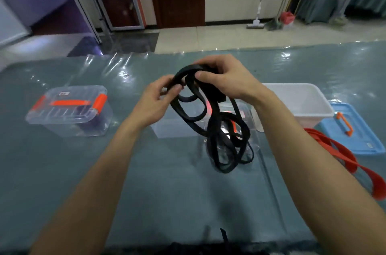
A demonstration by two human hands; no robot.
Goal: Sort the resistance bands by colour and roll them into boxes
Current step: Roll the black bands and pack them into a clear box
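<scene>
The table, under a glossy cover, carried everything, with the open clear box at its middle. Right of that box stood a white tub, and beyond the tub lay a blue box with an orange handle. Well to the left of the open box sat a closed clear box with orange latches; something dark showed inside it.

The black bands hung in a loose tangle just above and right of the open box, their lowest loops drooping toward the table. A red band trailed on the table far to the right of it.

The right hand gripped the top of the bundle, its fingers curled round several strands. The left hand pinched a single strand, its fingers narrow on it.

The step seemed to be freeing one black band before rolling it. To do it well, the right hand's grip probably needed to slacken enough for the pinched strand to slide out. Following that strand round its whole loop would likely keep it from tightening a knot. Rolling it flat and snug should let it fit the open box.
</scene>
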